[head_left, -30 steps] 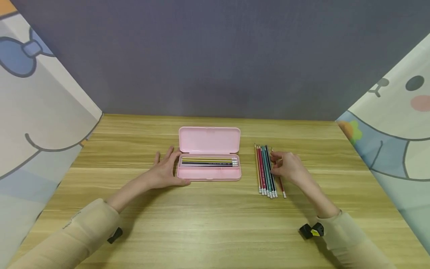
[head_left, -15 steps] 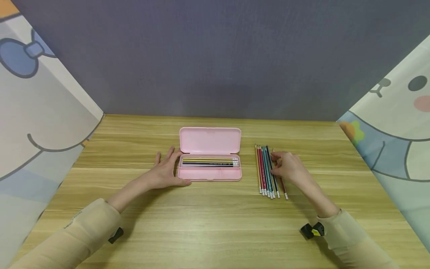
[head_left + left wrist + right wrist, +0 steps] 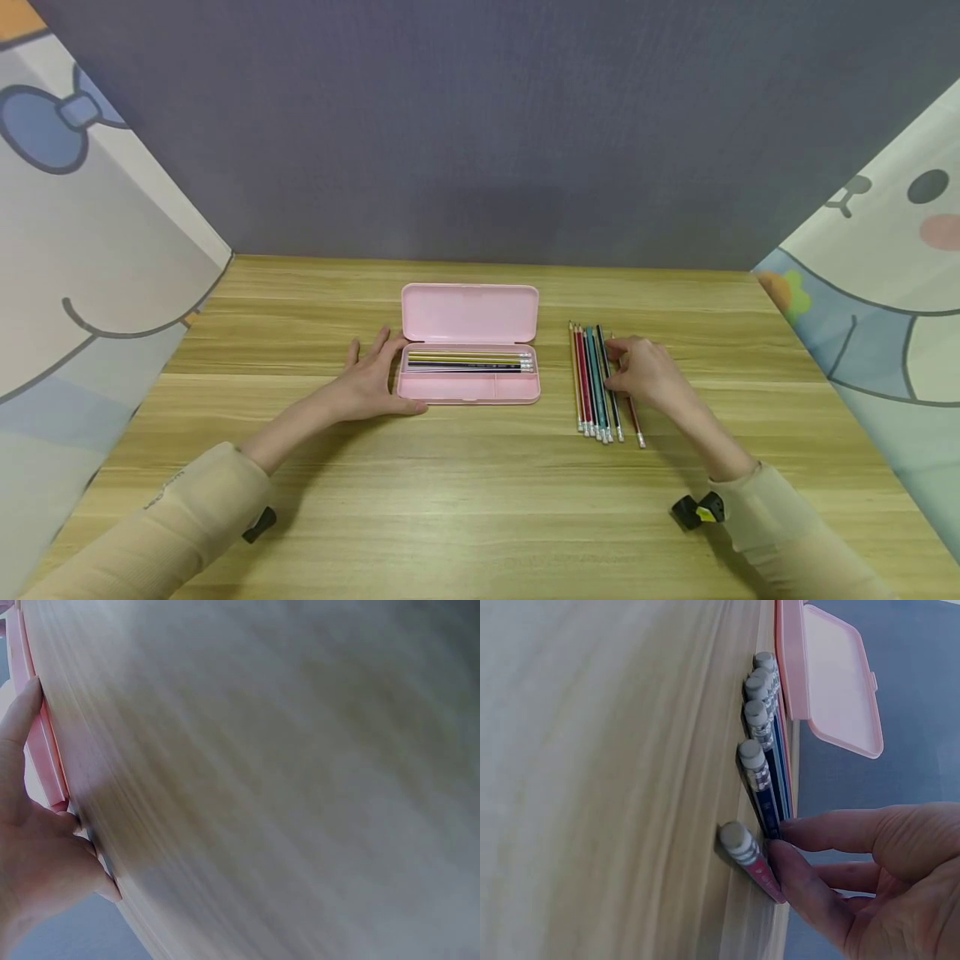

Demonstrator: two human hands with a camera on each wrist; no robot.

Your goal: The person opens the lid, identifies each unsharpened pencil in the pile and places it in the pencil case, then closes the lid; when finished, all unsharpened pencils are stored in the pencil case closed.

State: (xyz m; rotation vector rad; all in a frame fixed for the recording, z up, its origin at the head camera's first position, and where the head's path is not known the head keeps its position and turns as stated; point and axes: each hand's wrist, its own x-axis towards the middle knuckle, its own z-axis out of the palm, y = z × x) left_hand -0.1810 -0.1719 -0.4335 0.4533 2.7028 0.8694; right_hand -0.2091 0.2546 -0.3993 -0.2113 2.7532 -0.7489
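A pink pencil case [image 3: 470, 312] lies with its lid folded back, in the middle of the head view. Several striped and dark pencils [image 3: 465, 366] fill its long rear compartment. My left hand [image 3: 366, 390] holds the case's left end, thumb along the front wall and index finger at the back corner, other fingers spread. Right of the case, my right hand [image 3: 645, 372] pinches a dark blue pencil [image 3: 765, 804] between thumb and index finger, at the right side of a row of pencils [image 3: 587, 383]. A dark red pencil [image 3: 754, 867] lies apart, beside the thumb.
The wooden table [image 3: 465, 500] meets a dark grey panel [image 3: 480, 150] behind the case. Cartoon-printed panels [image 3: 112, 250] stand at both sides. Two smaller front compartments of the case hold nothing.
The dark blue pencil's eraser end has shifted right, slightly away from the row. The dark red pencil has moved a little right too. My left hand stays at the case.
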